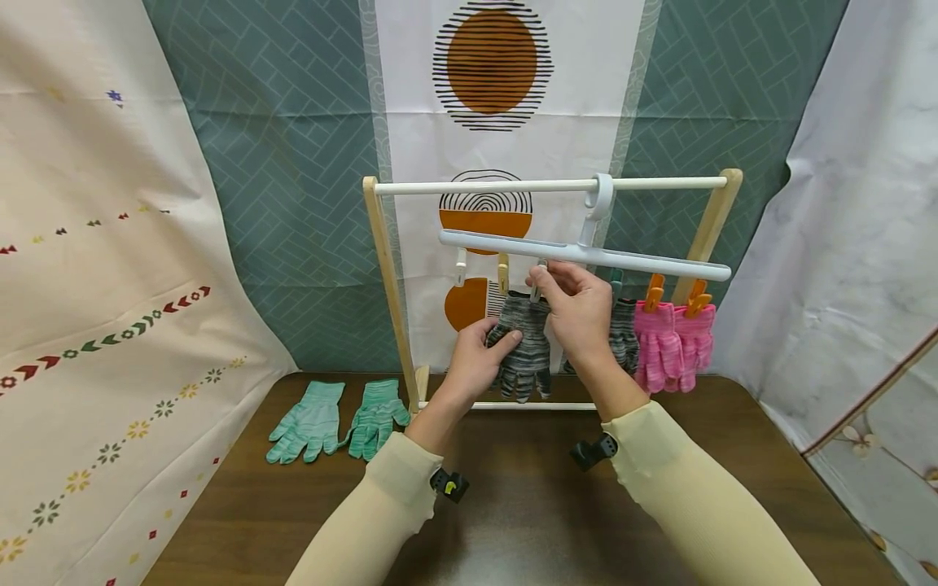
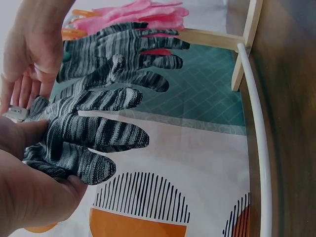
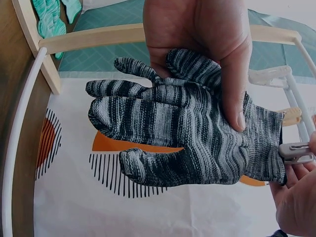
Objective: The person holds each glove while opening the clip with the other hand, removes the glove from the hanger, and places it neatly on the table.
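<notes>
A grey-and-black striped knit glove [image 1: 528, 342] hangs fingers down under the light-blue hanger [image 1: 506, 243]. My left hand [image 1: 475, 360] grips it from the left, thumb laid across its front. At the cuff, my right hand [image 1: 582, 313] pinches a grey clothespin [image 3: 296, 150], which sits over the cuff's edge in the right wrist view. A yellow clothespin [image 1: 503, 275] meets the cuff's other corner. Further left on the hanger is a white clothespin [image 1: 460, 268]. Behind my right hand hangs a matching striped glove [image 2: 113, 49], partly hidden, by a green clip [image 1: 616, 282].
Pink gloves [image 1: 659, 346] hang from orange clothespins [image 1: 655, 291] at the hanger's right end. The hanger hooks over the white top bar [image 1: 476, 187] of a wooden-sided rack [image 1: 387, 268]. Two green gloves [image 1: 311, 419] lie on the brown table [image 1: 513, 521] at left. Patterned cloth hangs behind.
</notes>
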Motion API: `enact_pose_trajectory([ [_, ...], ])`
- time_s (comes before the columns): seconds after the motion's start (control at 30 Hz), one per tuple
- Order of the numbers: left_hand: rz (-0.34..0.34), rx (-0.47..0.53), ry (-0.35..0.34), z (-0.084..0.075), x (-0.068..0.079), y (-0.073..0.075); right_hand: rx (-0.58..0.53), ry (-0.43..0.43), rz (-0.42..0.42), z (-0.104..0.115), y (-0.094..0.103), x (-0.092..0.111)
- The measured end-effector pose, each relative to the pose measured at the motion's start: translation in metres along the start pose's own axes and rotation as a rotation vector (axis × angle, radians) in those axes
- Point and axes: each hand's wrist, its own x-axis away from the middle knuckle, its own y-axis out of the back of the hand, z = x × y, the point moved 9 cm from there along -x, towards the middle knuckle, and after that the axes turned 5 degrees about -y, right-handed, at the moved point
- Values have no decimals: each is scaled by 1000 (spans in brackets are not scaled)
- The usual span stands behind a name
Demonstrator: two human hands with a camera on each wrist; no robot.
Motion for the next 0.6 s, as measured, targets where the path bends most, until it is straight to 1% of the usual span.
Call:
enact_pose_trajectory([
  [0.6, 5, -20, 3, 2, 4, 6, -16, -10, 7, -3, -2, -1],
])
